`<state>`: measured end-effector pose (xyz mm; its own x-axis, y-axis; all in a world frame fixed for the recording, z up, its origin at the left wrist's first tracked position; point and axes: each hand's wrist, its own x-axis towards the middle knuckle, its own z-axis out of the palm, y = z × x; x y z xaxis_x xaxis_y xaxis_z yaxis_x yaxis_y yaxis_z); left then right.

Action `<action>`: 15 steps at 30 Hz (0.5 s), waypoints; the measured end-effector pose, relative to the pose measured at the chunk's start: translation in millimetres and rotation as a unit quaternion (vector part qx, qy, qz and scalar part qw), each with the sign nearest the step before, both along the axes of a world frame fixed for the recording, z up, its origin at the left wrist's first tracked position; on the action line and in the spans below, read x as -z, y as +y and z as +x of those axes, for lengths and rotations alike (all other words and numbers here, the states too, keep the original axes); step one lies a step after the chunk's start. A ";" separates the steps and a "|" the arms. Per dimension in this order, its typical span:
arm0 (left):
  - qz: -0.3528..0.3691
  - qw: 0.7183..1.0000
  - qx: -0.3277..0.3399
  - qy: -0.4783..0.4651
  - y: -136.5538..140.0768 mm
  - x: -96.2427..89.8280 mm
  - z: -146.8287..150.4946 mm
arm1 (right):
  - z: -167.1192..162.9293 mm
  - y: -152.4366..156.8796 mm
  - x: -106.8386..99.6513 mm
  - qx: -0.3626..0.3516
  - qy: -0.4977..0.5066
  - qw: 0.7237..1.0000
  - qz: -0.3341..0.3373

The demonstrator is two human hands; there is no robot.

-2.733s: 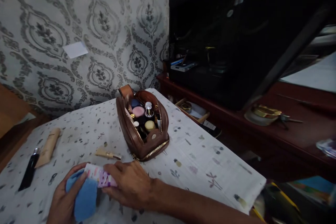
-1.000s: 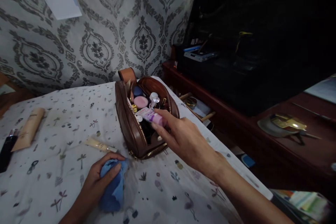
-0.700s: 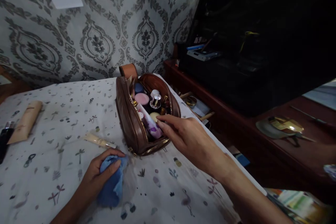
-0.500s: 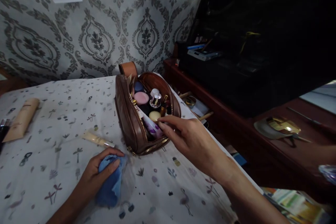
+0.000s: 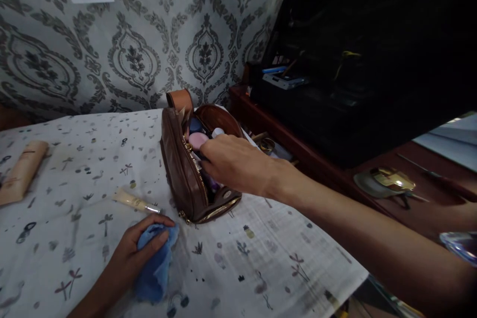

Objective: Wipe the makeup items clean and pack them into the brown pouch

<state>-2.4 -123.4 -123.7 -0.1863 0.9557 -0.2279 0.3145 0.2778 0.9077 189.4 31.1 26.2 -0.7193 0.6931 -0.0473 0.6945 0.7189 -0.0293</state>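
Note:
A brown leather toiletry bag [image 5: 177, 159] stands unzipped on the patterned cloth, with cosmetics inside. My right hand [image 5: 234, 161] reaches over its opening, fingers bent down among the contents; their tips are hidden, so I cannot see what they touch. Beside the knuckles show a pink round lid [image 5: 197, 140] and a white cap [image 5: 217, 132]. At the lower left my left hand [image 5: 143, 243] is closed on a crumpled blue cloth [image 5: 154, 263] resting on the table. Just beyond those fingers lies a small cream-coloured tube [image 5: 136, 202] with a silvery cap.
A larger beige tube [image 5: 24, 171] lies at the far left of the white printed tablecloth [image 5: 93, 159]. Right of the table edge is a dark red wooden surface [image 5: 428, 159] with a gold-topped object [image 5: 391, 179]. A patterned wall [image 5: 149, 35] rises behind.
My right hand has moved left and farther over the bag, covering the yellow lid and the clear-topped bottle. My left hand keeps the blue cloth in about the same place.

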 end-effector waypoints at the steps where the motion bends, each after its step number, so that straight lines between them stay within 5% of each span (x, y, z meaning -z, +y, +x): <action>1: -0.002 1.000 0.002 -0.002 0.0 0.2 -0.4 | -3.1 0.9 0.1 0.004 0.001 1.000 -0.004; 10: 0.009 0.999 -0.035 -0.020 -0.2 -11.1 9.8 | 6.6 5.7 -0.1 -0.024 -0.044 0.998 -0.037; 15: -0.006 1.000 0.013 -0.017 0.1 -6.5 3.0 | 9.0 -0.9 1.2 -0.021 -0.085 0.994 -0.070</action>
<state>0.6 -123.3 -117.2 -0.1526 0.9574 -0.2452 0.2911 0.2806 0.9146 198.4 30.2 25.0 -0.7207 0.6412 -0.2635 0.6678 0.7441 -0.0160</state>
